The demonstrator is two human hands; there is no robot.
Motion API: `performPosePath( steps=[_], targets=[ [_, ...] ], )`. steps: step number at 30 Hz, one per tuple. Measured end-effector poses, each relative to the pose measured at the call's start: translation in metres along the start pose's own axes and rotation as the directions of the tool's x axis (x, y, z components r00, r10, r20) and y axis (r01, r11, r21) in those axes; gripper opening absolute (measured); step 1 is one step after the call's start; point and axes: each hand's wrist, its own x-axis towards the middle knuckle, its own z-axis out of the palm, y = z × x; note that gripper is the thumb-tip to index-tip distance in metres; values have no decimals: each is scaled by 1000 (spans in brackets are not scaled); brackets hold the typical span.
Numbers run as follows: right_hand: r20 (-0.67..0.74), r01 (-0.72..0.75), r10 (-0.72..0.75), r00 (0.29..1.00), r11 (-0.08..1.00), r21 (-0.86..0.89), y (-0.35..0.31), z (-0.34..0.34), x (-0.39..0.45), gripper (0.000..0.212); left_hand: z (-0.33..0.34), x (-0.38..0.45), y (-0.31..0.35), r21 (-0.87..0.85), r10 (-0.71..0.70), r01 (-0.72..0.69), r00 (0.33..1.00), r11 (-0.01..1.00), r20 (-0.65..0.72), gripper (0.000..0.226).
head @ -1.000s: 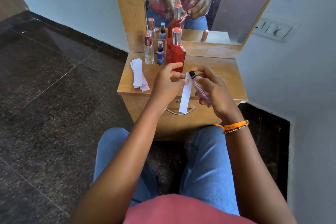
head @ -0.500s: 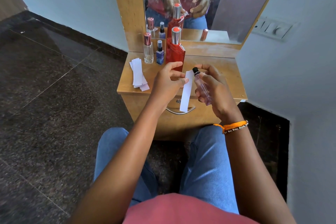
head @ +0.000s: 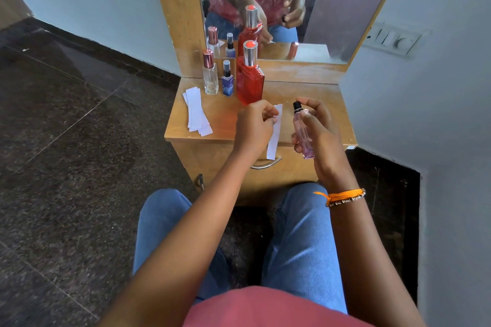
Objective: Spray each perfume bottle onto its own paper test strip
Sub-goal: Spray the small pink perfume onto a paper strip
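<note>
I judge the task early: my right hand grips a pink bottle, forefinger over its black nozzle, aimed at the strip pinched in my left hand, just at its 9 o'clock. I see no mist. Three bottles wait at 12 o'clock on the table: a red one full of red liquid, a small blue one, a clear one whose fill I cannot tell. Spare strips lie at 10 o'clock.
</note>
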Motion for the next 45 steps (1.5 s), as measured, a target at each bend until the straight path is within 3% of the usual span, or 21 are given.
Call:
performPosePath(
  steps=[4, 8, 14, 22, 24, 26, 29, 31, 38, 42, 45],
  targets=[
    [0, 5, -5, 1000, 1000, -14, 1, 1, -1, 32, 8, -5, -4, 281, 105, -107, 994, 954, 20, 16],
    [1, 5, -5, 1000, 1000, -11, 4, 2, 1, 33, 8, -16, -13, 489, 138, -110, 990, 865, -22, 22],
    [0, 11, -11, 1000, 1000, -19, 7, 5, 3, 32, 7, -17, -20, 496, 83, -83, 996, 865, 21, 36],
    [-7, 69, -70, 998, 995, -67, 7, 2, 1, 28, 16, -14, -8, 520, 171, -125, 984, 845, -42, 32],
    [-7, 115, -117, 993, 990, -84, 9, 2, 0, 27, 15, -20, -3, 475, 208, -136, 973, 869, -103, 29],
    [-30, 142, -145, 989, 987, -80, 10, 4, -1, 28, 11, -28, 0, 288, 195, -155, 974, 945, -117, 25],
    [-81, 152, -158, 984, 985, -83, 11, 10, -1, 28, 5, -39, 5, -188, 61, -48, 996, 981, 65, 27],
    [-100, 142, -150, 984, 986, -82, 13, 14, -1, 26, 3, -44, 7, -311, 17, 39, 984, 950, 175, 32],
    [-59, 215, -222, 973, 971, -103, 17, 12, -1, 34, 2, -45, 2, -381, -133, 173, 983, 908, 128, 12],
    [-247, 235, -310, 918, 928, -290, 20, -6, 15, 42, -5, -44, -4, -387, -142, 170, 985, 906, 102, 18],
    [-193, 169, -287, 938, 868, -468, 28, -14, 28, 40, -9, -42, -3, -396, -145, 169, 985, 903, 90, 26]
  ],
)
